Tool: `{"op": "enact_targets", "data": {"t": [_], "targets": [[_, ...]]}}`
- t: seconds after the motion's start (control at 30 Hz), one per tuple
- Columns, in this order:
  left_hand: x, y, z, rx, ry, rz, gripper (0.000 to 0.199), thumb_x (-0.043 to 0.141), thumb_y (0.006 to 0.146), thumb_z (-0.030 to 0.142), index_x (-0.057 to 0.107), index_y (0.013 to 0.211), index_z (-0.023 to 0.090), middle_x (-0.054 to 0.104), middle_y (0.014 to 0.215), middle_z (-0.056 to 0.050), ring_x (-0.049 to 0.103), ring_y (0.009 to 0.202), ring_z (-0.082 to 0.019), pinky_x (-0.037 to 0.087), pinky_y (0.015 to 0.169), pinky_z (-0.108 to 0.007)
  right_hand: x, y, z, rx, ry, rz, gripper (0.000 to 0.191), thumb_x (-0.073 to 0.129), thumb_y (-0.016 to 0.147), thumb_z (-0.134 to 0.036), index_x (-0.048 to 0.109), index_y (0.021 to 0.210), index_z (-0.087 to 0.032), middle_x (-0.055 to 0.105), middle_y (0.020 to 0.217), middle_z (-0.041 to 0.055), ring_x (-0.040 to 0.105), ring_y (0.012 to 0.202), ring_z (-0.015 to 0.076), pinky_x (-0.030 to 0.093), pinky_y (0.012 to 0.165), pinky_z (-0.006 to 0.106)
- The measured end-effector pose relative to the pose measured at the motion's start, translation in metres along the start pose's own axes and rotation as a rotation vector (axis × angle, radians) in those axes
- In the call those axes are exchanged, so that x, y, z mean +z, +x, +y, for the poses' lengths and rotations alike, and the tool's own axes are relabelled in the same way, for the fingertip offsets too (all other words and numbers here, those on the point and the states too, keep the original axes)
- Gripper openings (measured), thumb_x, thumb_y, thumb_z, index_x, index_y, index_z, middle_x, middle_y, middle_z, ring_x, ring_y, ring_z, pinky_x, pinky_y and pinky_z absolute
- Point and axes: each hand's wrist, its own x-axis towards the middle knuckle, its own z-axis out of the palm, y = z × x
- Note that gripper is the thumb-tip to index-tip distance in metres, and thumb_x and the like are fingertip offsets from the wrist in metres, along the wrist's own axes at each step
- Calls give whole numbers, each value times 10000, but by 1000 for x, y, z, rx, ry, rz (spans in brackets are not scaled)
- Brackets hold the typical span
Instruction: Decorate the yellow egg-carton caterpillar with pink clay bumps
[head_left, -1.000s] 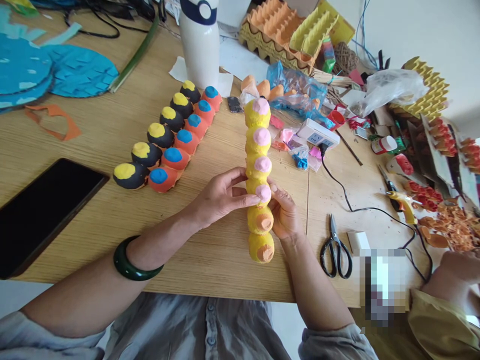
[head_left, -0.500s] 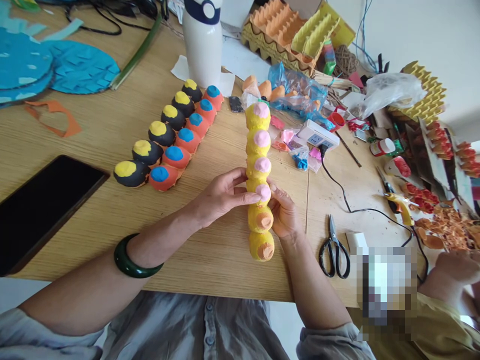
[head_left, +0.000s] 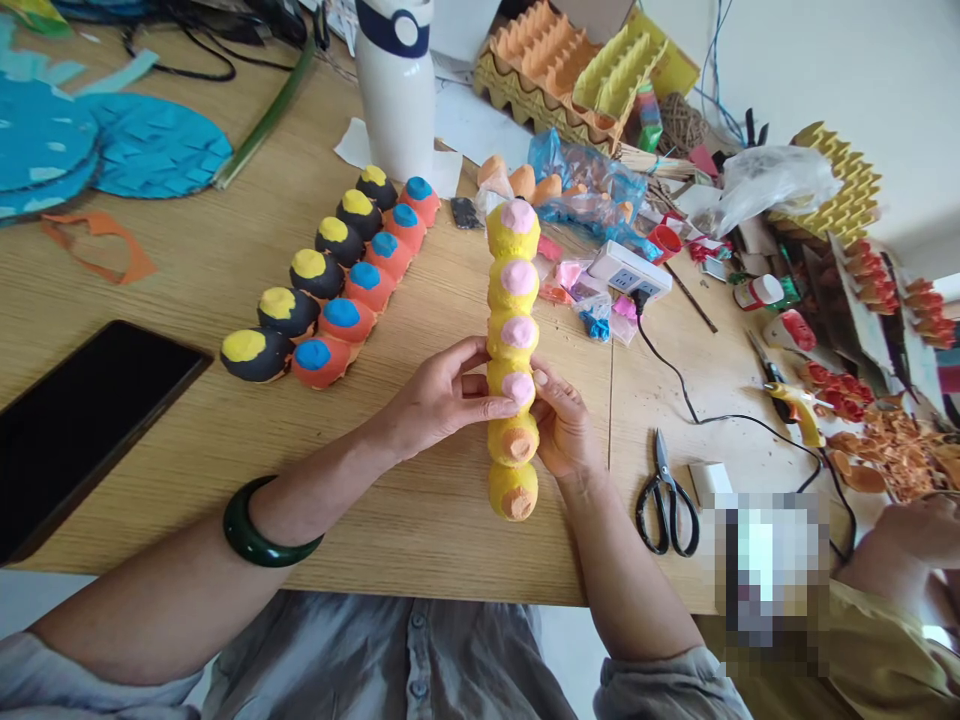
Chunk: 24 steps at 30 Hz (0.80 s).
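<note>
Between my hands is a yellow egg-carton strip (head_left: 514,335), a single row of rounded cups covered in what looks like soft clay. Its upper cups have pink tops; the two nearest me show bare orange tops. My left hand (head_left: 442,395) grips the strip from the left, its thumb pressed on the pink top of the cup just above the orange ones. On the other side my right hand (head_left: 566,425) is closed on the strip's edge, some fingertips hidden behind it. To the left lie a black strip with yellow tops (head_left: 311,265) and an orange-red strip with blue tops (head_left: 367,290).
A dark tablet (head_left: 97,430) lies at left, a white bottle (head_left: 397,100) behind. Scissors (head_left: 664,500), a power strip (head_left: 628,272) with its cord, and a glue gun (head_left: 802,405) are at right. Egg trays (head_left: 555,90) stand at the back. Another person's hand (head_left: 919,535) is far right.
The yellow strip has tilted slightly between my hands. My left thumb stays on the same pink top, and the whole view has shifted a little.
</note>
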Motion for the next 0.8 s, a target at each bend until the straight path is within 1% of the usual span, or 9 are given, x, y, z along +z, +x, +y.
{"op": "enact_targets", "data": {"t": [0.07, 0.13, 0.17, 0.3, 0.37, 0.5, 0.6, 0.7, 0.8], "targets": [[-1, 0, 1, 3, -6, -48, 582, 943, 747, 271, 614, 1221, 197, 706, 1282, -84, 717, 1148, -269, 601, 924, -365, 0, -1, -1, -17, -4, -4, 352, 902, 724, -476, 829, 1023, -304, 860, 983, 1, 779, 890, 232, 620, 768, 350], [-3, 0, 1, 3, -16, -97, 599, 953, 728, 257, 609, 1216, 203, 700, 1274, -79, 710, 1135, -258, 597, 909, -354, 1, -3, 0, -44, -11, -6, 360, 900, 735, -467, 823, 1052, -312, 858, 983, -6, 778, 873, 225, 607, 761, 349], [-3, 0, 1, 9, -15, -106, 597, 952, 732, 265, 612, 1219, 204, 698, 1269, -78, 703, 1136, -254, 592, 911, -352, 1, -4, 0, -59, -22, -2, 365, 900, 742, -461, 820, 1068, -316, 856, 970, -10, 776, 864, 221, 598, 758, 346], [-4, 0, -3, 69, 42, -33, 450, 858, 856, 352, 651, 1218, 183, 714, 1230, -81, 663, 1201, -257, 544, 971, -355, 3, -7, 5, -115, -107, 26, 386, 889, 777, -458, 804, 1128, -321, 842, 884, -24, 749, 807, 196, 557, 762, 332], [-4, 1, -4, 74, 62, -13, 419, 828, 880, 360, 663, 1219, 179, 725, 1215, -83, 655, 1221, -269, 531, 980, -366, 4, -7, 7, -127, -116, 27, 381, 882, 786, -463, 801, 1131, -323, 837, 863, -30, 733, 770, 185, 547, 762, 332], [-3, 3, -4, 72, 47, -4, 442, 871, 830, 349, 668, 1186, 184, 743, 1187, -80, 672, 1211, -274, 549, 1002, -392, 5, -6, 8, -131, -87, 28, 341, 890, 776, -447, 813, 1083, -320, 834, 847, -37, 708, 713, 161, 541, 745, 316], [-4, 3, -2, 75, 54, -12, 476, 900, 804, 342, 666, 1184, 177, 750, 1206, -90, 691, 1205, -274, 573, 1009, -400, 5, -5, 8, -131, -92, 46, 350, 899, 762, -443, 813, 1077, -316, 834, 844, -34, 705, 719, 164, 538, 727, 310], [-5, 2, -1, 55, 57, -23, 514, 908, 798, 330, 654, 1213, 167, 743, 1251, -105, 719, 1168, -268, 604, 973, -383, 5, -6, 8, -123, -83, 50, 378, 909, 755, -434, 808, 1104, -325, 831, 839, -37, 703, 719, 162, 532, 697, 299], [-5, 1, 2, 51, 70, -14, 519, 909, 796, 303, 639, 1219, 171, 734, 1264, -98, 738, 1118, -244, 626, 937, -354, 5, -6, 9, -131, -85, 37, 381, 909, 758, -451, 807, 1105, -330, 824, 824, -45, 696, 695, 154, 534, 684, 295]]}}
